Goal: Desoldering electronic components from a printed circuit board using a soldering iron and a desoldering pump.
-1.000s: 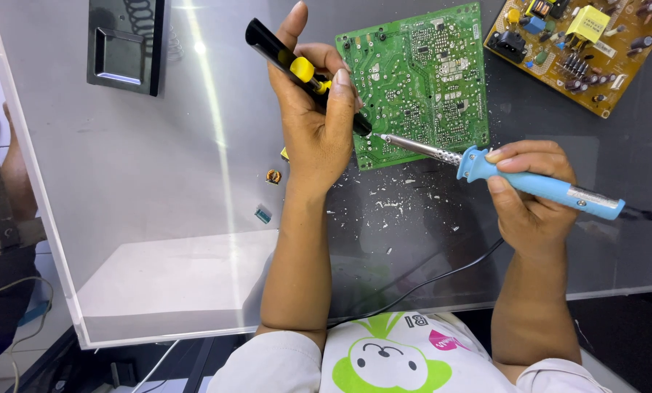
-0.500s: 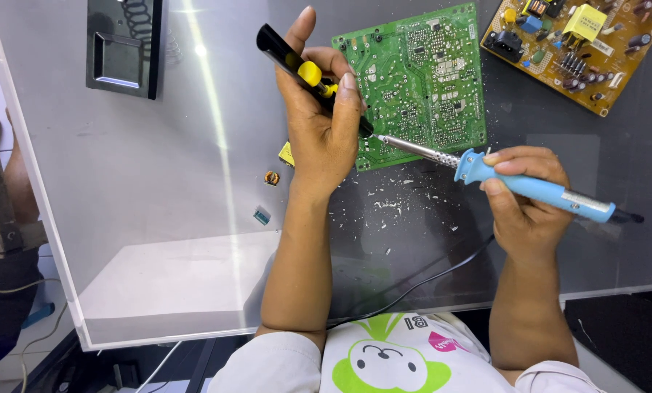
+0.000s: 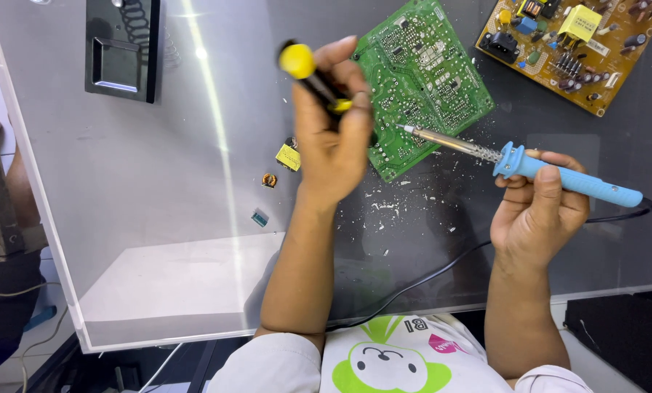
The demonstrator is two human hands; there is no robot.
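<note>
Seen from the head camera, the left hand has tipped its black-and-yellow desoldering pump more upright than a second ago, fingers wrapped fully round the barrel, its nose hidden against the green circuit board lying solder-side up on the glass table. The right hand, closed around the blue soldering iron, has drawn it slightly back, its tip now at the board's lower edge; work on that joint looks ongoing.

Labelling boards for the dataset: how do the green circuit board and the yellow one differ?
The green circuit board lies solder side up, with no parts showing; the yellow circuit board lies component side up, parts showing. The green one sits at the soldering iron tip; the yellow one lies apart, untouched and partly cropped. Both lie flat on the table.
</note>
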